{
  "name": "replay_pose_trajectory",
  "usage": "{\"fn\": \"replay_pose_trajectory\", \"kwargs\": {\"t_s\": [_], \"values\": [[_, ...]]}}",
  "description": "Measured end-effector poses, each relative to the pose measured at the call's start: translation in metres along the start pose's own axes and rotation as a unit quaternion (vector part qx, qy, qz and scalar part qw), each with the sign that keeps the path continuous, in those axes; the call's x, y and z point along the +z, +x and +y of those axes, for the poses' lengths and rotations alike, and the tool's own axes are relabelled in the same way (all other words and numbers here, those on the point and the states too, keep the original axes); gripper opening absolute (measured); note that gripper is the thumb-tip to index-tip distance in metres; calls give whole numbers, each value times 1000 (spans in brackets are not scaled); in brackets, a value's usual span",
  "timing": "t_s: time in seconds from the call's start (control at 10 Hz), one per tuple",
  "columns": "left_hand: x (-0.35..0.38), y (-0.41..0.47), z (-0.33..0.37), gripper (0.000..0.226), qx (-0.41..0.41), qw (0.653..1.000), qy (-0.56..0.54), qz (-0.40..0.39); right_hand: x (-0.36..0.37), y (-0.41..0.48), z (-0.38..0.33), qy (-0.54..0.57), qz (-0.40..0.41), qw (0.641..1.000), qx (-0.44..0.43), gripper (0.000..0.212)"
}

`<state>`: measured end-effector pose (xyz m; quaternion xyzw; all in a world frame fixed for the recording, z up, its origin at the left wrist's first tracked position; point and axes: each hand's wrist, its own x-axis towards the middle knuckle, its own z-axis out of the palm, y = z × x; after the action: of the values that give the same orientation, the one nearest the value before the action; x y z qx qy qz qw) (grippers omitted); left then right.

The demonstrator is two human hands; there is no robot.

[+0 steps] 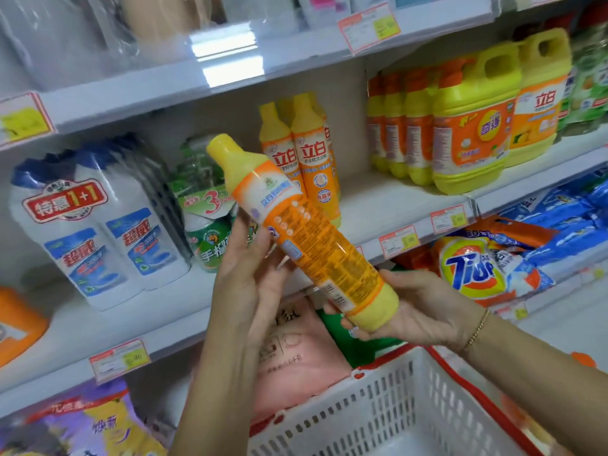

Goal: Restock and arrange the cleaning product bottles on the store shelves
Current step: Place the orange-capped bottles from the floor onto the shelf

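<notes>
Holding a yellow-and-orange detergent bottle (306,232) tilted in mid-air before the middle shelf (394,205), the left hand (250,278) grips its labelled middle while the right hand (418,311) curls under its base. Matching bottles (309,153) already stand on that shelf; this one is not yet placed, so restocking seems unfinished.

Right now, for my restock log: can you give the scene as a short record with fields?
held item: yellow-orange bottle, tilted, cap up-left
left hand: holds its middle
right hand: grips its base
matching bottles: upright on the middle shelf
basket: white, red rim, below the hands
</notes>
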<state>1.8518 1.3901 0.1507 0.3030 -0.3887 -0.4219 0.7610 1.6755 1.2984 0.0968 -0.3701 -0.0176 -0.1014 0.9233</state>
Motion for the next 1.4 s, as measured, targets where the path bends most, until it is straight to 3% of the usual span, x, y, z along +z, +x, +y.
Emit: {"fn": "replay_pose_trajectory", "kwargs": {"t_s": [0.1,0.2,0.3,0.4,0.5,0.6,0.7,0.8,0.9,1.1,1.2,1.3,1.4], "values": [[-12,8,6,94,-18,998,-64,5,2,1,0,40,12,999,12,50],[-13,14,6,84,-16,997,-79,1,8,-5,9,60,32,997,-21,48],[0,19,-2,54,-15,996,-82,35,15,-24,14,-109,180,968,-136,60],[17,20,-15,53,-21,996,-55,67,34,-38,23,-379,331,831,-237,66],[33,15,-31,63,-45,995,-28,85,39,-43,32,-465,432,708,-309,63],[42,10,-40,69,-52,997,1,49,35,-57,35,-400,429,736,-337,55],[46,6,-44,64,-56,998,-20,-34,23,-78,30,-222,388,845,-293,58],[51,2,-47,73,-61,993,-27,-94,13,-92,29,72,152,970,-174,59],[55,-2,-53,81,-57,991,-10,-122,-4,-104,32,116,122,980,-109,55],[66,-18,-66,71,-21,976,141,-166,-28,-88,29,77,393,904,-147,44],[68,-18,-64,74,2,971,161,-177,-28,-80,19,85,393,898,-181,40],[68,-12,-56,69,25,982,140,-125,-20,-87,13,68,351,908,-220,78],[59,-2,-49,64,25,997,70,-33,-5,-93,9,-43,363,895,-254,84]]}}
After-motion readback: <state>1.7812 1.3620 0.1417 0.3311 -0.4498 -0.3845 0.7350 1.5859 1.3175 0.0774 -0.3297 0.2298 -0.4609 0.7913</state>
